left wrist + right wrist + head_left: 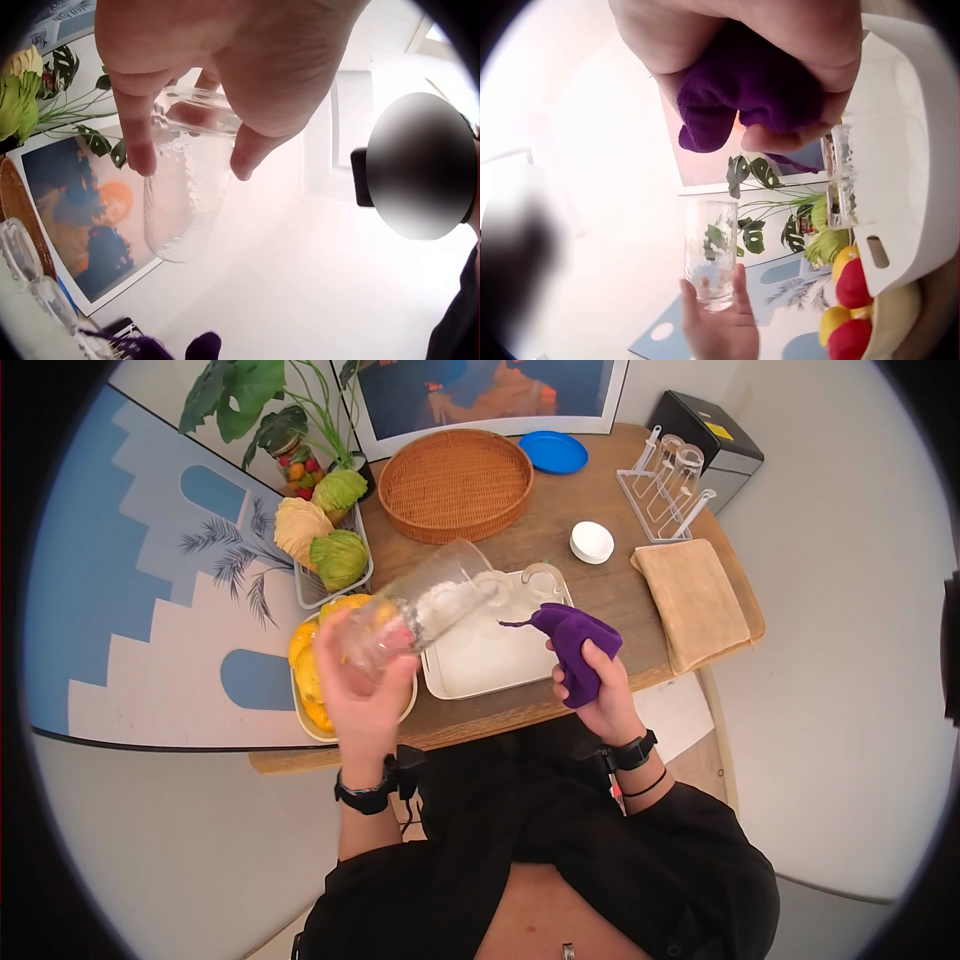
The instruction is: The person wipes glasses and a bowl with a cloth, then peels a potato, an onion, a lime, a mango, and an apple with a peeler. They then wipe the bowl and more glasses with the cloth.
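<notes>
My left hand grips a clear glass by one end, holding it tilted above the left part of the white tray. The left wrist view shows fingers and thumb around the rim of the glass. My right hand clutches a bunched purple cloth, a thin strand of it pointing toward the glass. In the right wrist view the purple cloth lies folded within the fingers, apart from the glass. More clear glassware lies at the tray's far side.
A yellow fruit bowl and a basket of vegetables stand left. Behind are a wicker tray and a blue plate. A white bowl, a glass rack and a folded tan cloth are to the right.
</notes>
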`<state>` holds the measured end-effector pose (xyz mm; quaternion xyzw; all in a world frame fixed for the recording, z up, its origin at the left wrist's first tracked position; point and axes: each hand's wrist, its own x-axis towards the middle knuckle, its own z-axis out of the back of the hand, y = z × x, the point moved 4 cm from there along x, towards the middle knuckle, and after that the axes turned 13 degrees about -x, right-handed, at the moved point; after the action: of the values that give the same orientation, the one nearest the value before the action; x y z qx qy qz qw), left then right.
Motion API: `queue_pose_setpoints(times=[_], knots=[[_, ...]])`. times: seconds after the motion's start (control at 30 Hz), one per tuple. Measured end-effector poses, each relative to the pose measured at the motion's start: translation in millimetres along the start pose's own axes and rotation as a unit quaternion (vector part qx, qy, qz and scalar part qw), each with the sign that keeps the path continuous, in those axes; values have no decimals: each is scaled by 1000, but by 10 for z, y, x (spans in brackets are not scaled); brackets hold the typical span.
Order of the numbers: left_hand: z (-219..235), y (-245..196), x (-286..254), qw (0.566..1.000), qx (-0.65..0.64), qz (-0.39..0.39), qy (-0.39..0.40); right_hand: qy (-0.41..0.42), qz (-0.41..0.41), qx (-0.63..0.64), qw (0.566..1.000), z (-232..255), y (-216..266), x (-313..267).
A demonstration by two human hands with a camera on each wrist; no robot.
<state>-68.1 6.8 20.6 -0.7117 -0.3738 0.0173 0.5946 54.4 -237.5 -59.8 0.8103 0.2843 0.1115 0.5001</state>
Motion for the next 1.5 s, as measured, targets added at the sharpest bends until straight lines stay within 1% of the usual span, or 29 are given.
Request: queue_pose_setpoints(times=[0.07, 0.1, 0.17, 0.2, 0.23, 0.3, 0.43, 0.53, 0.67, 0.73, 0.77, 0.8, 0.83, 0.87, 0.9, 0.93, 0.97, 1.0, 1.03, 1.07, 1.1, 1.17, 1.2, 1.23, 1.27, 1.4, 1.43, 1.47, 1.5], knots=[[117, -70, 74, 996, -74, 37, -25, 32, -63, 105, 992, -19, -51, 0], [89, -110, 63, 996, -74, 38, -22, 30, -62, 107, 992, -37, -47, -14], [-83, -128, -46, 985, -87, 116, 89, 76, -101, 156, 980, -149, -61, -61], [-149, -94, -102, 977, -84, 161, 108, 118, -104, 183, 971, -91, -165, -61], [-211, -81, -122, 977, -82, 162, 108, 118, -104, 184, 970, -57, -242, -57], [-306, -50, -155, 977, -72, 166, 116, 203, -88, 266, 938, -67, -330, -80], [-276, -8, -182, 953, -110, 227, 167, 161, -117, 358, 912, -54, -477, -147], [-367, 11, -232, 942, -101, 242, 208, 145, -144, 312, 928, -31, -515, -156], [-444, 114, -269, 931, -125, 287, 186, 164, -131, 327, 921, -107, -414, -164], [-446, 176, -278, 940, -117, 277, 162, 231, -53, 219, 946, -9, -455, -147], [-459, 159, -277, 939, -117, 279, 163, 230, -52, 221, 946, 1, -398, -149], [-467, 139, -274, 938, -94, 293, 159, 192, -55, 76, 977, 12, -309, -126], [-466, 135, -269, 936, -71, 307, 154, 151, -57, -71, 984, 10, -192, -99], [-432, 166, -250, 936, -69, 308, 154, 109, -47, -140, 983, -68, -38, -75], [-421, 177, -222, 938, 38, 229, 258, 108, -47, -138, 983, -125, 22, -47], [-446, 170, -223, 912, 144, 145, 356, 95, -12, -132, 987, -161, 91, -21], [-479, 161, -205, 911, 144, 146, 359, 82, 23, -128, 988, -166, 140, -6], [-555, 109, -197, 905, 151, 97, 385, 80, 25, -127, 988, -129, 147, -11], [-619, 62, -201, 897, 156, 48, 410, 79, -23, -119, 989, -69, 115, -26], [-636, 56, -191, 899, 159, 45, 405, 79, -71, -111, 988, -34, 82, -37], [-654, 56, -199, 899, 160, 45, 405, 79, -71, -111, 988, -56, 80, -37], [-605, 144, -205, 917, 136, 195, 320, 15, 145, -255, 956, -115, 231, -68], [-623, 135, -172, 917, 137, 196, 320, 15, 145, -254, 956, -67, 196, -101], [-576, 235, -160, 886, 121, 377, 243, -11, 229, -371, 900, 6, 202, -167], [-518, 309, -225, 819, 100, 543, 156, -36, 306, -478, 822, 23, 228, -223], [-490, 481, -281, 832, 51, 532, 153, -60, 316, -436, 840, 8, 240, -169], [-586, 398, -269, 891, 62, 402, 203, -60, 317, -436, 840, -14, 322, -179], [-663, 301, -248, 929, 72, 262, 249, -19, 134, -310, 941, -20, 323, -142], [-676, 310, -234, 929, 73, 262, 250, 23, -56, -165, 984, -43, 234, -150]])
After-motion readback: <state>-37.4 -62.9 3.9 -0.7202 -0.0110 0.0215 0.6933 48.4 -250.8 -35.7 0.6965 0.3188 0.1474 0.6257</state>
